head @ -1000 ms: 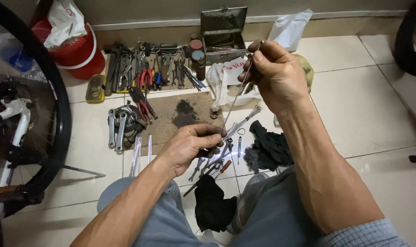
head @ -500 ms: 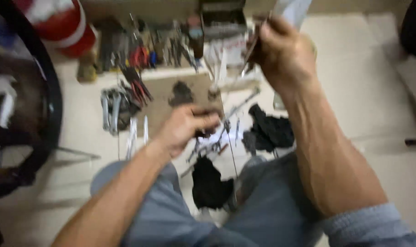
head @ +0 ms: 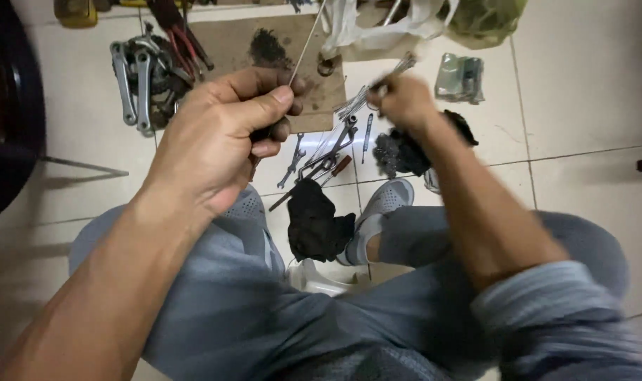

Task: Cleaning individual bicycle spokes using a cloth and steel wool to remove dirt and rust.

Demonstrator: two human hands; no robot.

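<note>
My left hand (head: 225,137) is raised close to the camera, fingers pinched on a thin metal spoke (head: 305,44) that runs up and to the right. My right hand (head: 404,99) is lower, near the floor, closed on a bundle of thin metal spokes (head: 372,90) that is blurred by motion. Under the hands lie small wrenches and a screwdriver (head: 319,164) on the tiled floor, beside a stained sheet of cardboard (head: 230,44).
A black rag (head: 317,219) lies between my grey shoes. Another dark rag (head: 400,152) is under my right wrist. Wrenches and pliers (head: 141,67) lie at the upper left, plastic bags (head: 398,25) at the top, a dark wheel rim (head: 10,127) at left.
The camera has tilted down and closer. My left hand rose from the floor tools holding a single spoke. My right hand dropped from high up to near the floor with the bundle.
</note>
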